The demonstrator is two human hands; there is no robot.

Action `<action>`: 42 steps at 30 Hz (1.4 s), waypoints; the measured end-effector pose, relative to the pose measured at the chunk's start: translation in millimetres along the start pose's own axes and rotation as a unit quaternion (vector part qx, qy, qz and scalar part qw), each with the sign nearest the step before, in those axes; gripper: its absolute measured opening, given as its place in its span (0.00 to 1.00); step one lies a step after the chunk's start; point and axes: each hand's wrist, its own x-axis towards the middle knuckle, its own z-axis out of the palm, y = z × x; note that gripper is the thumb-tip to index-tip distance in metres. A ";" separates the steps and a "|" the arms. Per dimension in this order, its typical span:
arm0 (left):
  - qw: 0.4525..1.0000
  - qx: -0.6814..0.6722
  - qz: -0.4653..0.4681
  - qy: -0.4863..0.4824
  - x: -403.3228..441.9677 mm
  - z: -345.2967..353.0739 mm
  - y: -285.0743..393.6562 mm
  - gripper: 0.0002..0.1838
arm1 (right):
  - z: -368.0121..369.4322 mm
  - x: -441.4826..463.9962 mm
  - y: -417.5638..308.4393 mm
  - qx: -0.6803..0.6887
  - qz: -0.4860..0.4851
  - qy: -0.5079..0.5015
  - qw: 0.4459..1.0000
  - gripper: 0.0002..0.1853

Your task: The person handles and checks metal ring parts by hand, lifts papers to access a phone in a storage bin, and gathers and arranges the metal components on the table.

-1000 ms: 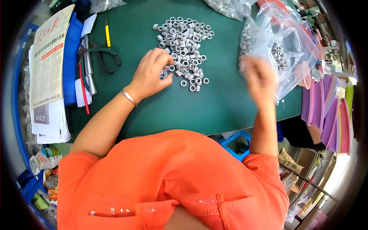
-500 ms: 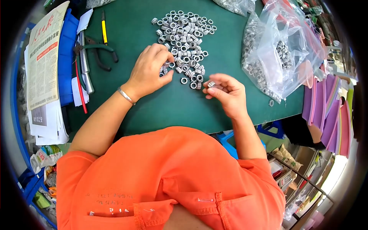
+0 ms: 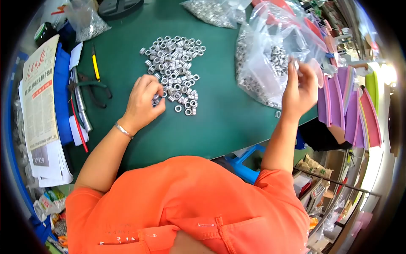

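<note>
A heap of small toothed metal rings (image 3: pixel 173 63) lies on the green table. My left hand (image 3: pixel 141 101) curls its fingers at the heap's left edge, closed around rings that show between thumb and fingers; how many it grips is hidden. Raised over the table's right side, my right hand (image 3: pixel 301 91) pinches a small silvery metal ring (image 3: pixel 295 64) at its fingertips. Behind it is a clear plastic bag (image 3: pixel 262 72) with many similar rings inside.
At the left are pliers (image 3: pixel 95 84), a yellow-handled cutter (image 3: pixel 96 63), a red pen-like stick (image 3: pixel 79 127), a newspaper (image 3: pixel 40 93) and a blue tray (image 3: pixel 63 97). Another bag of metal parts (image 3: pixel 211 12) lies at the back. A loose ring (image 3: pixel 278 114) sits near the right edge.
My right hand has moved right and up, from beside the heap to in front of the bag, carrying the ring. My left hand stays at the heap. The view has shifted.
</note>
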 end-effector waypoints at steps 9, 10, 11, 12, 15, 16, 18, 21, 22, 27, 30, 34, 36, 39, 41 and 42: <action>0.992 -0.091 -0.064 0.055 10.1 15.3 -3.9 0.08 | 38.7 -43.8 -37.6 0.050 -0.003 -0.351 0.935 0.04; 0.992 -0.086 -0.070 0.054 7.8 11.8 -4.4 0.08 | 48.5 -60.1 -42.8 0.051 0.019 -0.383 0.922 0.05; 0.992 -0.094 -0.068 0.039 6.5 7.9 -3.6 0.10 | 56.8 -74.1 -47.9 0.050 0.043 -0.414 0.908 0.06; 0.992 -0.104 -0.065 0.023 5.3 4.9 -2.5 0.12 | 64.4 -83.1 -52.8 0.026 0.073 -0.410 0.909 0.08; 0.999 -0.012 -0.027 -0.014 -7.4 -5.7 3.6 0.20 | 78.4 -98.4 -44.1 -0.007 0.099 -0.393 0.914 0.11; 0.997 -0.004 -0.048 -0.066 -12.5 -10.7 7.4 0.28 | 80.6 -99.8 -40.4 0.017 0.136 -0.396 0.908 0.11; 0.996 0.017 -0.043 -0.077 -19.0 -9.9 12.1 0.29 | 83.2 -103.8 -34.0 0.054 0.213 -0.402 0.889 0.12; 0.994 0.036 -0.049 -0.089 -19.5 -8.2 13.0 0.29 | 83.9 -103.3 -28.6 0.121 0.304 -0.408 0.852 0.11; 0.994 0.042 -0.055 -0.087 -18.7 -6.9 12.3 0.27 | 84.2 -102.7 -27.2 0.120 0.303 -0.411 0.851 0.08; 0.993 0.050 -0.073 -0.077 -16.7 -2.0 14.1 0.22 | 86.0 -108.9 -31.5 0.107 0.260 -0.363 0.888 0.06; 0.993 0.037 -0.077 -0.077 -17.3 -2.3 12.3 0.22 | 86.4 -109.9 -27.4 0.098 0.192 -0.318 0.923 0.07; 0.995 0.028 -0.075 -0.065 -16.9 -2.9 12.9 0.22 | 83.0 -107.1 -29.7 0.063 0.125 -0.315 0.939 0.10; 0.995 0.027 -0.071 -0.067 -15.6 -4.1 15.0 0.21 | 81.3 -108.6 -24.3 0.064 0.132 -0.328 0.933 0.12; 0.997 0.044 -0.050 -0.049 -14.8 -4.0 17.9 0.19 | 78.9 -113.5 -29.6 0.177 0.238 -0.275 0.914 0.17; 0.997 0.073 -0.017 -0.009 -13.5 -6.4 19.8 0.17 | 74.4 -113.3 -35.3 0.199 0.230 -0.274 0.912 0.22; 0.997 0.073 -0.023 -0.001 -12.4 -7.9 21.3 0.16 | 72.6 -112.0 -39.8 0.217 0.225 -0.253 0.916 0.23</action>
